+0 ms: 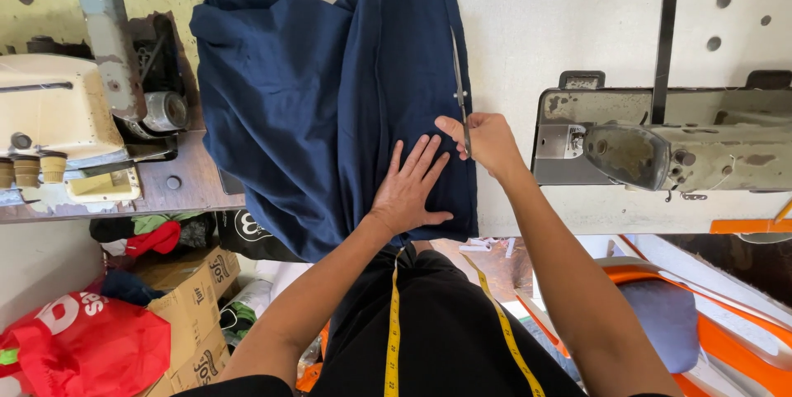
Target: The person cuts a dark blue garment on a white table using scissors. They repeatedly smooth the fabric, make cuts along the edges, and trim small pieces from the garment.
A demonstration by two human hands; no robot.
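Head view. Navy cloth [313,108]: spread over the surface [561,18], its lower part hanging past the near edge. Left hand [408,187]: flat on the cloth near that edge, fingers spread wide. Right hand [487,141]: just beside the cloth's right edge, fingers closed around scissors [458,84], blades lying along that edge. Sewing machines: one [668,145] at right, one [58,117] at left. Yellow tape measure [393,323]: draped at the person's chest.

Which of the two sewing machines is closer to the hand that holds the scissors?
The grey sewing machine at the right, just beside the right hand with the scissors. The cream one stands beyond the navy fabric.
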